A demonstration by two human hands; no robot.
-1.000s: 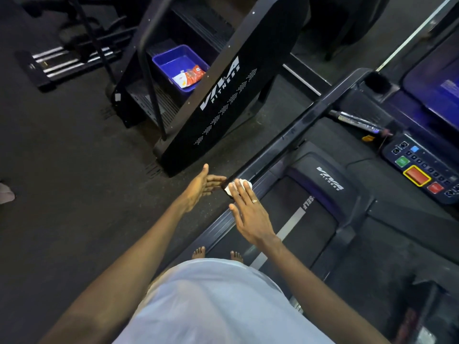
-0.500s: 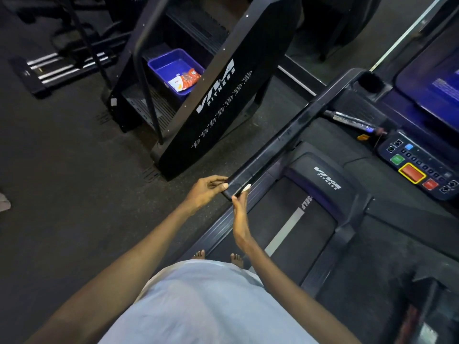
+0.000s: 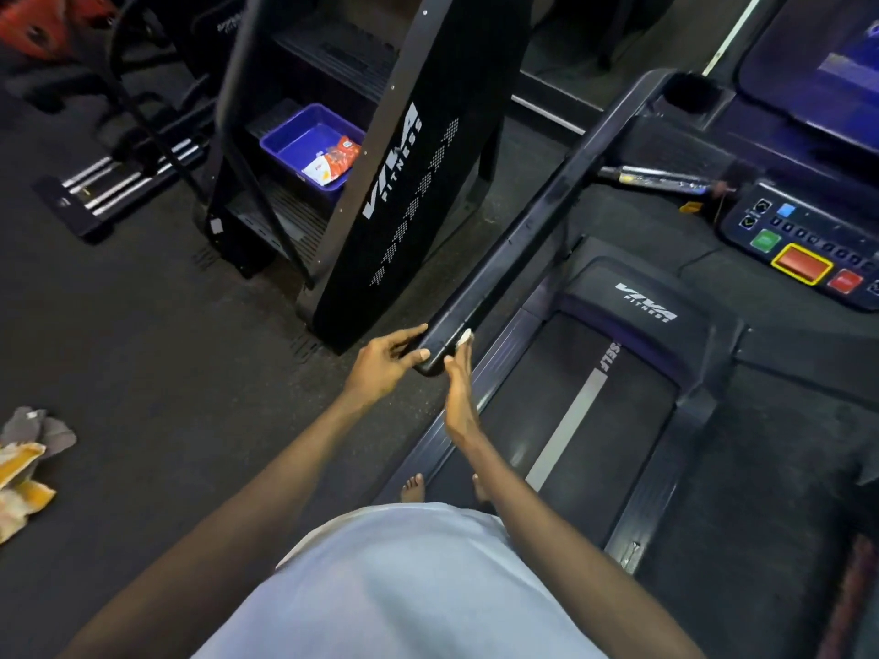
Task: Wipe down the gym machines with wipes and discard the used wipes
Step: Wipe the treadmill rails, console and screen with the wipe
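Note:
I stand on a black treadmill whose left handrail [image 3: 537, 221] runs diagonally up to the console. My left hand [image 3: 387, 361] grips the near end of that rail, thumb on its end cap. My right hand [image 3: 459, 397] lies edge-on against the rail's inner side, fingers straight, pressing a white wipe [image 3: 465, 336] to it. Only a small white corner of the wipe shows past my fingertips.
A black stair-climber [image 3: 404, 192] stands left of the treadmill with a blue tub [image 3: 290, 145] holding a wipes packet [image 3: 333, 161] on its step. The console [image 3: 804, 249] is at upper right. Cloths [image 3: 28, 459] lie on the floor at left.
My right hand turned from flat on top of the rail end to edge-on along its inner side. My left hand closed onto the rail end. The view shifted right.

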